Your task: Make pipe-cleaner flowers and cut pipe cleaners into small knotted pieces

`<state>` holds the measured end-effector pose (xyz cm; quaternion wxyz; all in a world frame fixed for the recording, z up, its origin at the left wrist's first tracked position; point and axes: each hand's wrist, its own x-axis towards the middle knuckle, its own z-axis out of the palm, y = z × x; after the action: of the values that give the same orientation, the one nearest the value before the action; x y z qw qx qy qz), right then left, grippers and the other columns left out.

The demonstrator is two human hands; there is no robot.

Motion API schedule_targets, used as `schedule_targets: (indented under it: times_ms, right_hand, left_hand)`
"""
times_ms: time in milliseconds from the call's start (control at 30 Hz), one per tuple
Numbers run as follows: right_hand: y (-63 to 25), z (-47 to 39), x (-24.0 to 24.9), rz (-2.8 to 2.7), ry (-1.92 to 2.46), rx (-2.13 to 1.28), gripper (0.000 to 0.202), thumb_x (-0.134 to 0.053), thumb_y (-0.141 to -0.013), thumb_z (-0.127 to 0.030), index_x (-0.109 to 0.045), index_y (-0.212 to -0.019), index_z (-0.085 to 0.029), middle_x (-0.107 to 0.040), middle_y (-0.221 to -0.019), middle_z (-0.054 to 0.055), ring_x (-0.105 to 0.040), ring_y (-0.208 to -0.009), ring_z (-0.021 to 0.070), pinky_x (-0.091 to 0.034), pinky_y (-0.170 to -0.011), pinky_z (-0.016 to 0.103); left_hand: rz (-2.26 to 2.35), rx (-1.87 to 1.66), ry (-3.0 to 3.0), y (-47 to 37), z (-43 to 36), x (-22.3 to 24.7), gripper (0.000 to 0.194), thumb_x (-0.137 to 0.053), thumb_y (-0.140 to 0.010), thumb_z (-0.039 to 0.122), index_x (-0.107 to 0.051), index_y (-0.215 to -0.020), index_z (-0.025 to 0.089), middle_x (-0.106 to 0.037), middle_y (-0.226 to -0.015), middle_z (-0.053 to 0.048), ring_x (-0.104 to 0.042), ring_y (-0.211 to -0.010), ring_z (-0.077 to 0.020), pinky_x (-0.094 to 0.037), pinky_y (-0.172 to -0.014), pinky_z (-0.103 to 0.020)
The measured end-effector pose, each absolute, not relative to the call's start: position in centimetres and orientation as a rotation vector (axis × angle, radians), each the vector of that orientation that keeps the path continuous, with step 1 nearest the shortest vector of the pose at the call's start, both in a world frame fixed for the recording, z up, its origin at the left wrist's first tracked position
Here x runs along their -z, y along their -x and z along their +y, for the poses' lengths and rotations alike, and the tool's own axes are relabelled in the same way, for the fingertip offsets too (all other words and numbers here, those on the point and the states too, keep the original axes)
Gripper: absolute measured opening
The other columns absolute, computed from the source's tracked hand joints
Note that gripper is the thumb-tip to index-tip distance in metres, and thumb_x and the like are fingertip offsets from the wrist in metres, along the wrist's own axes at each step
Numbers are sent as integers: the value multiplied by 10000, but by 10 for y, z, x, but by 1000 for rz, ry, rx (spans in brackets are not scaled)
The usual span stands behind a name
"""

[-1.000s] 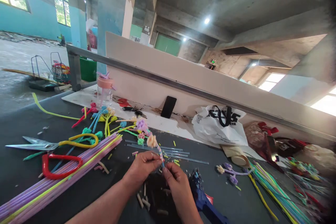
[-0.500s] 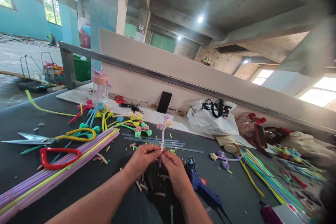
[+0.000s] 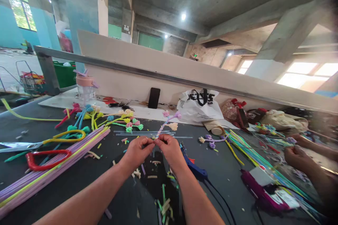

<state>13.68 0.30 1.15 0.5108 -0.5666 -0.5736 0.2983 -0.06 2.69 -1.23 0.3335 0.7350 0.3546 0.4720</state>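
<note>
Both hands meet over the middle of the dark table. My left hand (image 3: 139,153) pinches the lower end of a pipe cleaner flower (image 3: 164,125), whose twisted pale stem carries pink, lilac and cream blooms. Against it, my right hand (image 3: 169,150) also grips the stem, fingertips touching the left ones. The flower leans to the right. Just right of my right hand lies a blue glue gun (image 3: 196,169). Cut pipe cleaner scraps (image 3: 163,204) lie below the hands, and clear thin sticks (image 3: 148,134) rest behind them.
At left are scissors (image 3: 47,142) and a bundle of pipe cleaners (image 3: 60,160), with finished flowers (image 3: 124,121) behind. A phone (image 3: 154,98) leans on the partition near a white bag (image 3: 199,105). Another person's hands (image 3: 299,158) work at far right, beyond a purple object (image 3: 261,190).
The view has turned right, bringing another person's hands into sight. The flower now tilts right and its blooms are spread wider apart. My hands still grip the stem.
</note>
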Motion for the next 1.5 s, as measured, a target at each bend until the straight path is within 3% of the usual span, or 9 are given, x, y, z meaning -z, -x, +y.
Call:
schedule_targets:
  times_ms: [233, 767, 1100, 1267, 1500]
  right_hand:
    - [-135, 5, -10, -1398, 1396, -670, 154, -539, -643, -296, -501, -558, -173, -444, -524, -42, -369, -542, 107, -287, -526, 222]
    - [-142, 3, -11, -1368, 1387, -783, 239, -580, -642, -337, -454, -525, -171, -325, -485, -64, -259, -499, 83, -199, -483, 223]
    - [-152, 0, -17, -1249, 1226, -894, 328, -571, -684, -408, -419, -514, -173, -360, -500, -52, -296, -517, 88, -242, -528, 225]
    - [-145, 1, -15, -1253, 1207, -942, 305, -594, -664, -395, -440, -523, -173, -356, -479, -55, -284, -497, 87, -227, -509, 227]
    - [-141, -3, -18, -1319, 1270, -902, 298, -622, -626, -361, -429, -503, -170, -329, -496, -54, -274, -512, 85, -214, -498, 224]
  left_hand:
    - [930, -1224, -1926, 1, 26, 17, 165, -549, -734, 284, -657, -747, 160, -655, -715, -19, -569, -689, -148, -416, -672, -244]
    - [782, -1070, -1474, 4, 32, 13, 205, -613, -693, 331, -619, -651, 130, -505, -533, 33, -407, -519, -86, -311, -518, -206]
    - [442, -1006, -777, 16, 39, 15, 213, -690, -665, 313, -632, -726, 118, -545, -561, 11, -481, -497, -64, -413, -545, -204]
    - [359, -889, -912, 10, 30, 13, 169, -715, -642, 214, -644, -762, 119, -595, -651, -14, -509, -566, -68, -382, -538, -175]
    - [347, -818, -1027, 9, 29, 15, 146, -719, -627, 229, -637, -674, 117, -593, -632, -28, -518, -590, -103, -387, -581, -221]
